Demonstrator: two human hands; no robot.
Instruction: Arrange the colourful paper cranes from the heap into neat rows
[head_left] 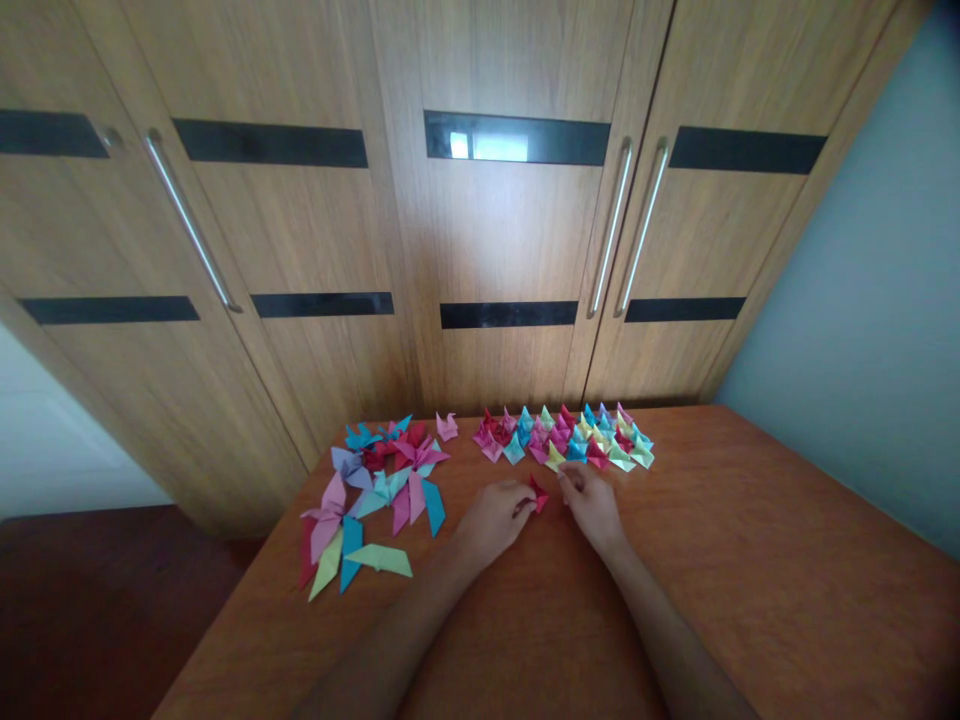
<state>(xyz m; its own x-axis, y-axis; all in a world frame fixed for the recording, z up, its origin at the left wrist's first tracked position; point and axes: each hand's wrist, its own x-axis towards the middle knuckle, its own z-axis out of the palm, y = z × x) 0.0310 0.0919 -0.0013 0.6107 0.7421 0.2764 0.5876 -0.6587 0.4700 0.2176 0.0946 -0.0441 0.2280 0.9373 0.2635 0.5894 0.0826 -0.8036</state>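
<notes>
A small red folded paper piece (pixel 538 494) sits on the wooden table (pixel 750 560) between my two hands. My left hand (pixel 495 520) is curled, and its fingertips pinch the left side of the red piece. Just to the right of the piece, my right hand (pixel 592 505) has its fingers bent, with the fingertips close to it; whether they touch it I cannot tell. Both forearms reach in from the bottom edge.
Behind my hands lies a row of several small folded paper pieces (pixel 566 440) in pink, blue, green and red. A looser heap of larger folded pieces (pixel 375 490) lies at the left. Wooden wardrobe doors (pixel 510 230) with metal handles stand behind the table.
</notes>
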